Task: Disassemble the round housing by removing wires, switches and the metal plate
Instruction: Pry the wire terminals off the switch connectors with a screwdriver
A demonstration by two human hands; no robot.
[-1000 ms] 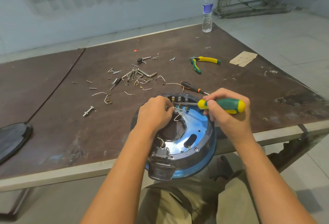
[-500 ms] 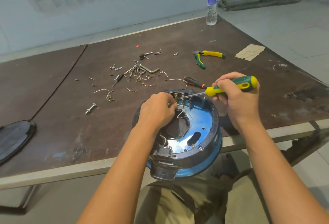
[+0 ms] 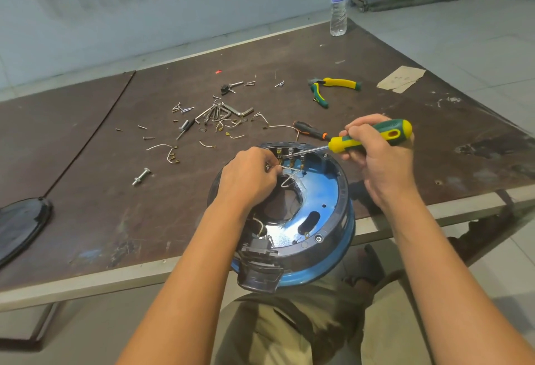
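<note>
The round housing (image 3: 292, 214) sits at the near edge of the counter (image 3: 86, 219), overhanging it above the person's lap. The left hand (image 3: 249, 179) has its grip pinched closed on a pale wire (image 3: 289, 175) inside the rim. The right hand (image 3: 382, 159) is wrapped tight around a green and yellow screwdriver (image 3: 373, 135), tip set at the terminals (image 3: 289, 154). Loose screws (image 3: 173, 130) and pliers (image 3: 333, 88) lie beyond.

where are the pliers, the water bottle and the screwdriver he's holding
pliers (image 3: 337, 83), head view, on the upper yellow handle
water bottle (image 3: 338, 14), head view, on the clear body
screwdriver (image 3: 344, 143), head view, on the yellow front of the grip
</note>
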